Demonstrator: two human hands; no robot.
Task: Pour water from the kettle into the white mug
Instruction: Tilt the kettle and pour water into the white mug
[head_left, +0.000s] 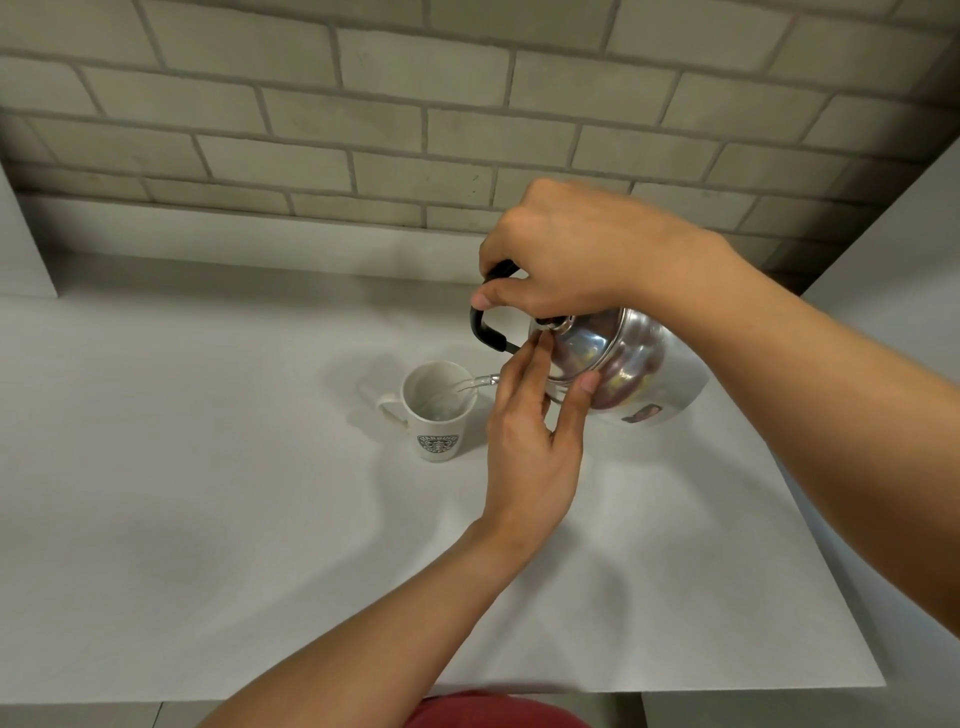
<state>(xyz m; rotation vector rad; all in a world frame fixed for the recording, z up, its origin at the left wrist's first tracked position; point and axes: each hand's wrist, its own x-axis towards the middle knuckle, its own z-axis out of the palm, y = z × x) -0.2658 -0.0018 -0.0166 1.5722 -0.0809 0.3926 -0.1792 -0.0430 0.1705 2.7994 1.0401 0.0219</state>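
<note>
The kettle hung tilted over the white table, its spout just above the rim of the white mug, and a thin clear stream ran into the cup. The right hand was closed round the black handle, carrying the weight. The left hand held nothing; its fingers lay spread and flat against the lid, pressing it in place. How full the mug stood was hard to judge from there, perhaps low. To my mind the pour wanted a steady, shallow tilt, the lid kept pinned, the spout kept centred over the mug and eased back before the brim.
</note>
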